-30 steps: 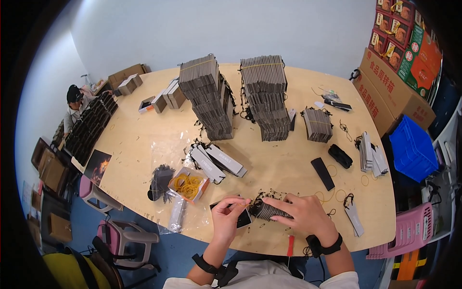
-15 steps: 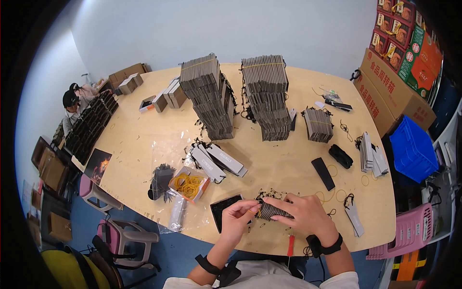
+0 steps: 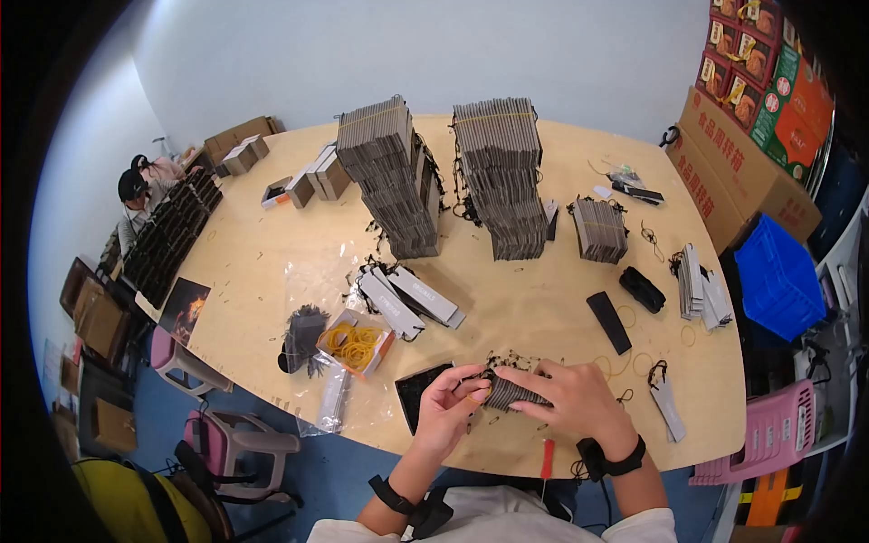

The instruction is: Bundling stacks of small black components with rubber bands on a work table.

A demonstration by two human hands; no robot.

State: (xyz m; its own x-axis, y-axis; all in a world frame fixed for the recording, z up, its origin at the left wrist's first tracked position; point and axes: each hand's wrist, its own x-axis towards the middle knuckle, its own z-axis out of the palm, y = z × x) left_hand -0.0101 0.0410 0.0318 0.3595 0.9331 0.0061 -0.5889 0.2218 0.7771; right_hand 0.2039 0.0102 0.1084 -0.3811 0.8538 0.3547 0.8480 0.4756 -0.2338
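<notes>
A bundle of thin grey tags [image 3: 514,392] with black cords lies at the near edge of the table, between my hands. My right hand [image 3: 579,398] grips it from the right, its thumb along the near side and its fingers over the far side. At the bundle's left end, the fingertips of my left hand [image 3: 444,412] pinch a yellow rubber band [image 3: 486,395], little of which shows. Beside the left hand is a dark open box or tray [image 3: 413,398], partly covered by that hand. A red-handled tool [image 3: 548,459] lies at the table edge below the right hand.
Two tall stacks of banded grey tags [image 3: 389,172] [image 3: 500,172] and a shorter stack [image 3: 600,231] stand farther back. A box of yellow rubber bands [image 3: 387,348] and loose white tags [image 3: 412,299] lie left. A blue crate [image 3: 778,281] stands right. Another person [image 3: 136,195] sits far left.
My left index finger has lifted slightly and bent over the bundle's left end. The right hand stays on the bundle with its fingers shifted a little; the view has moved slightly.
</notes>
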